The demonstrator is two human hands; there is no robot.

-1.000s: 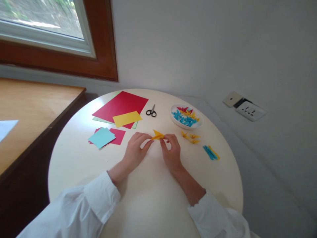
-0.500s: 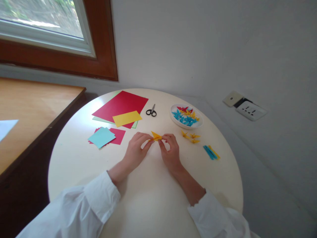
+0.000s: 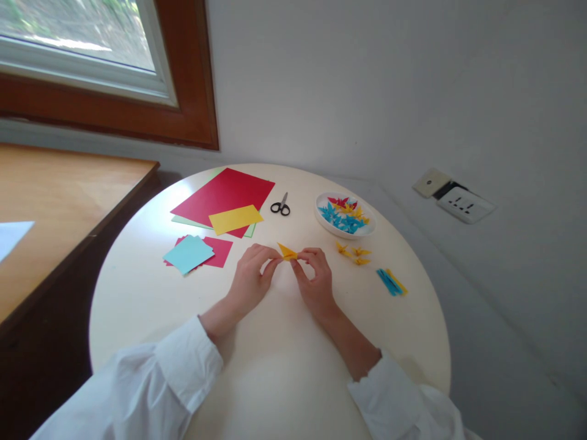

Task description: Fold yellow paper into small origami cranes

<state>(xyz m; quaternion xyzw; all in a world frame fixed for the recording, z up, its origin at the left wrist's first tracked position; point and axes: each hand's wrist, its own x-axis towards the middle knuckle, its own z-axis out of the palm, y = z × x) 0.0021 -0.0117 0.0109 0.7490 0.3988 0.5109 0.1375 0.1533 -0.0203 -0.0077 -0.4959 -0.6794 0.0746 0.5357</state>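
Note:
Between my two hands, just above the white round table [image 3: 275, 379], is a small folded piece of yellow origami paper [image 3: 287, 252] with one point sticking up to the left. My left hand [image 3: 254, 272] pinches its left end between thumb and fingertips. At its right end, my right hand [image 3: 316, 275] grips it with thumb and forefinger. To the right of my right hand lie several yellow paper cranes [image 3: 360, 252]. The folds under my fingertips are hidden.
Scissors [image 3: 280, 206] lie beyond my hands. A white dish [image 3: 321, 226] of red, yellow and blue cranes stands back right, with blue and yellow paper strips [image 3: 389, 282] nearer. On the left are red sheets [image 3: 220, 198], a yellow sheet [image 3: 236, 219] and light-blue squares [image 3: 189, 253].
The folded yellow paper has shifted slightly left and its raised point has tilted a little. Both hands stay in nearly the same place, still pinching it.

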